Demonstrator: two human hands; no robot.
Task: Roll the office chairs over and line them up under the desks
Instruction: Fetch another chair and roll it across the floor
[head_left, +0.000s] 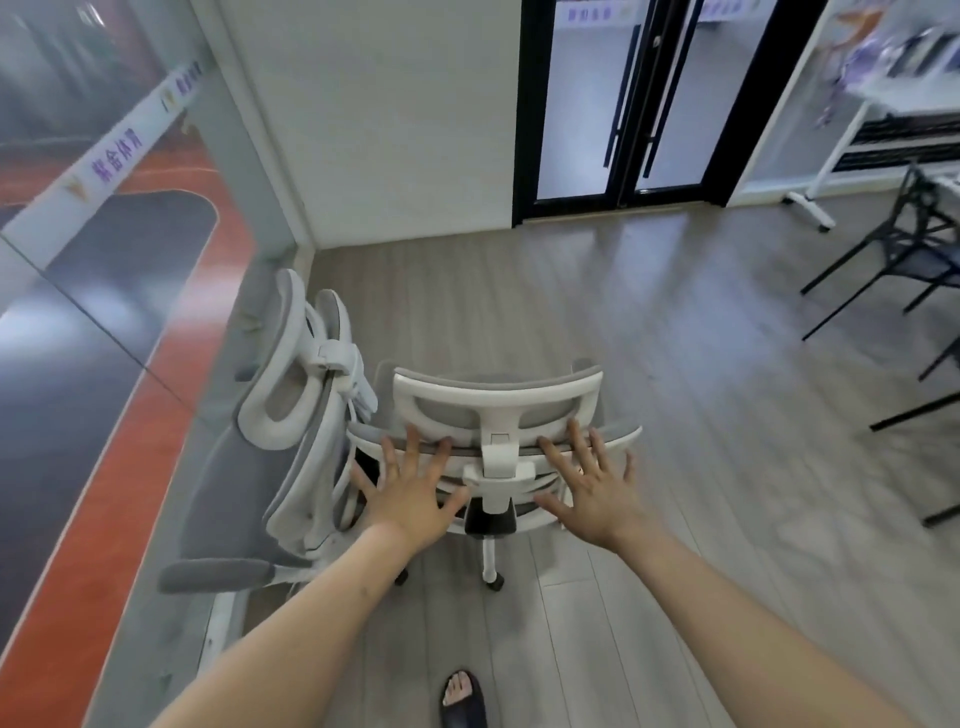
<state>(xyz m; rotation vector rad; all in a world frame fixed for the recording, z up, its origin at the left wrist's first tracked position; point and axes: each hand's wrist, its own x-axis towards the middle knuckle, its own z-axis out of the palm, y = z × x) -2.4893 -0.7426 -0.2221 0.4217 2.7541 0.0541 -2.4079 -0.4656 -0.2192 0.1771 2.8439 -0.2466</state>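
Second chair (291, 415) just left against glass wall (93, 291), black chair (914, 244) far right, white-grey chair (493, 415), left hand (410, 488) and right hand (592, 488) open, fingers spread, on its backrest.

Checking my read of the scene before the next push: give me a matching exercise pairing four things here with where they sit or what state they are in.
Things:
1. left hand
2. second office chair
3. black chair
4. glass doors

Places or states:
A. far end of the room, closed
B. fingers spread, flat on the back of the nearer office chair
C. right edge of view, on fixed legs
D. parked by the left glass wall, touched by no hand

Pairs: 1-B, 2-D, 3-C, 4-A
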